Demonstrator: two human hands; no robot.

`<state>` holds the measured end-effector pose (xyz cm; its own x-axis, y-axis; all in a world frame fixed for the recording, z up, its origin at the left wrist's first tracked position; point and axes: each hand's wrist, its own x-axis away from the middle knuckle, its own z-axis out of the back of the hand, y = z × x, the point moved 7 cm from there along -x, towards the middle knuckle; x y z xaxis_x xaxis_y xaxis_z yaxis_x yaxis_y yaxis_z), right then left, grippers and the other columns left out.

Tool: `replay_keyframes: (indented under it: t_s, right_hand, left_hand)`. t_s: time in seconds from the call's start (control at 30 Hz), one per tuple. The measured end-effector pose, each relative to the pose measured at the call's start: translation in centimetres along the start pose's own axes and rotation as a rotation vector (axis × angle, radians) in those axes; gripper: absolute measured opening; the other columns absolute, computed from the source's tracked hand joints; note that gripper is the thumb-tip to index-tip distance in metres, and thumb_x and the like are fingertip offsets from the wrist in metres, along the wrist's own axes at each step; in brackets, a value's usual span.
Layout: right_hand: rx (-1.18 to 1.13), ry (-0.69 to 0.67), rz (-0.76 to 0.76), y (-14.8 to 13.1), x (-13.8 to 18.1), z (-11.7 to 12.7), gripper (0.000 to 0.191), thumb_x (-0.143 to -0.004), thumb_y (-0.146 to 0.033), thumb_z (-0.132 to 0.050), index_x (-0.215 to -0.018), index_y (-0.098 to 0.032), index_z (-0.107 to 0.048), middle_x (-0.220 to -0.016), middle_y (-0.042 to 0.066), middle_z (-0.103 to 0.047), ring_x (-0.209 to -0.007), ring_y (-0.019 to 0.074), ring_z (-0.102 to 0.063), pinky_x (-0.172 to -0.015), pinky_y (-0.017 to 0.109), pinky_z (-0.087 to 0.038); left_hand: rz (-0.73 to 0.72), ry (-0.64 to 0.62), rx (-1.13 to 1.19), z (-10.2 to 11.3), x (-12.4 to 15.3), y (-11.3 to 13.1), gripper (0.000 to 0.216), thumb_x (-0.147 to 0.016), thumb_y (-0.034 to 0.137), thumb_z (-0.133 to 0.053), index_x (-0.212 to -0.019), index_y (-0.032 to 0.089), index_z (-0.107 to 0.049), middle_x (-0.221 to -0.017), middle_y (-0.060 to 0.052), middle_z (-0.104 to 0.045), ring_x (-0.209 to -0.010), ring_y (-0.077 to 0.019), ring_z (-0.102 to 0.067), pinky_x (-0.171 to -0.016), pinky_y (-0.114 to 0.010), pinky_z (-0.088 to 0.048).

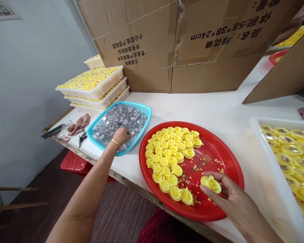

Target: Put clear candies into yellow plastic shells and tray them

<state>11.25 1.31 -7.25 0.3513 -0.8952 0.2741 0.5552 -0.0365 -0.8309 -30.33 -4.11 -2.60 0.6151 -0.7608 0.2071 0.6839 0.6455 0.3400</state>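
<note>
My left hand (121,135) reaches into a blue basket (144,108) full of clear plastic caps (119,121); its fingers curl down among the caps, and what they hold is hidden. My right hand (226,194) pinches a yellow plastic piece (211,184) over the near side of a round red tray (218,148). Several more yellow pieces (171,155) lie in rows on the left half of that tray, with small yellow bits scattered in its middle.
A white bin (264,158) of finished yellow pieces stands at the right. Stacked white trays (103,88) of yellow parts sit at the back left. Cardboard boxes (179,44) wall off the back. Small tools and a cloth (78,125) lie by the left edge.
</note>
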Motion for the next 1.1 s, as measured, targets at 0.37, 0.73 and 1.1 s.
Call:
replay_keyframes:
  t_s: [0.37,0.73,1.1]
  right_hand:
    - [-0.326,-0.106,-0.029,-2.1,0.9,-1.3,0.051,-0.064,-0.054,-0.072,-0.101,-0.022,-0.059,-0.101,0.008,-0.071,-0.090,0.0252,-0.069,-0.075,0.029,-0.058]
    - [-0.566,-0.153,-0.040,-4.6,2.6,-1.2,0.044,-0.071,-0.043,-0.072,-0.104,-0.020,-0.055,-0.096,0.005,-0.068,-0.082,0.0189,-0.069,-0.081,0.036,-0.058]
    - [-0.639,-0.046,-0.008,-3.6,2.7,0.4,0.039,-0.073,-0.039,-0.071,-0.104,-0.020,-0.057,-0.095,0.003,-0.065,-0.074,0.0153,-0.064,-0.065,0.030,-0.060]
  left_hand:
    - [-0.019,0.127,0.811,2.4,4.7,0.3,0.028,-0.063,0.027,-0.071,-0.084,0.010,-0.067,-0.066,-0.001,-0.067,-0.058,-0.0124,-0.064,-0.064,-0.028,-0.056]
    - [-0.084,-0.259,1.254,-6.2,12.1,14.8,0.025,-0.059,0.023,-0.077,-0.078,0.012,-0.064,-0.065,-0.001,-0.069,-0.057,-0.0134,-0.067,-0.060,-0.026,-0.058]
    - [-0.151,-0.316,1.251,-10.2,14.4,19.6,0.015,-0.067,0.024,-0.071,-0.071,0.014,-0.061,-0.062,0.002,-0.061,-0.047,-0.0041,-0.047,-0.042,-0.016,-0.035]
